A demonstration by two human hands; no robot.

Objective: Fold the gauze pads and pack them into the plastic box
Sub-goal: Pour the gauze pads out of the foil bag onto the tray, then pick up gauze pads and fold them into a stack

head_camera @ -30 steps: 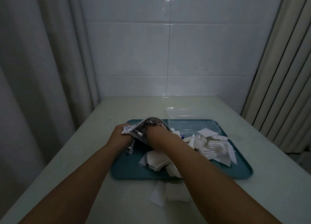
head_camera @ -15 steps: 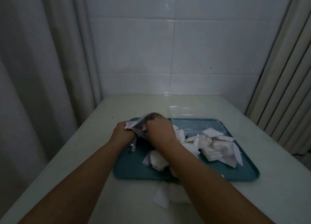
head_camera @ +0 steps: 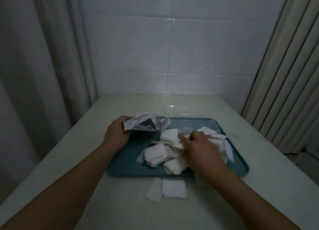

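Gauze pads point(head_camera: 156, 154) lie in a loose white heap across the middle of a teal tray point(head_camera: 124, 167), which sits at the centre of the frame on a pale table point(head_camera: 120, 204). 2 more pads point(head_camera: 174, 188) rest flat on the table just below the tray's lower edge, side by side and touching.

The left hand point(head_camera: 117, 134), at centre left, grips the end of a crinkled clear plastic bag point(head_camera: 146, 124) with curled fingers; the bag juts to the right over the tray's upper left corner, with something dark showing through it. The right hand point(head_camera: 200, 147), right of centre, rests on the heap with its fingers bent down into the pads; whether it pinches one of them cannot be told, since the fingertips are hidden among the white squares.

The plastic box point(head_camera: 183, 112) is clear and hard to make out. It stands at the upper edge of the tray, above the heap, apart from both hands, and its contents cannot be read.

Grey curtain point(head_camera: 43, 57) hangs along the left of the frame, a white tiled wall point(head_camera: 172, 48) fills the top centre, and a pale pleated curtain point(head_camera: 284, 74) hangs at the right.
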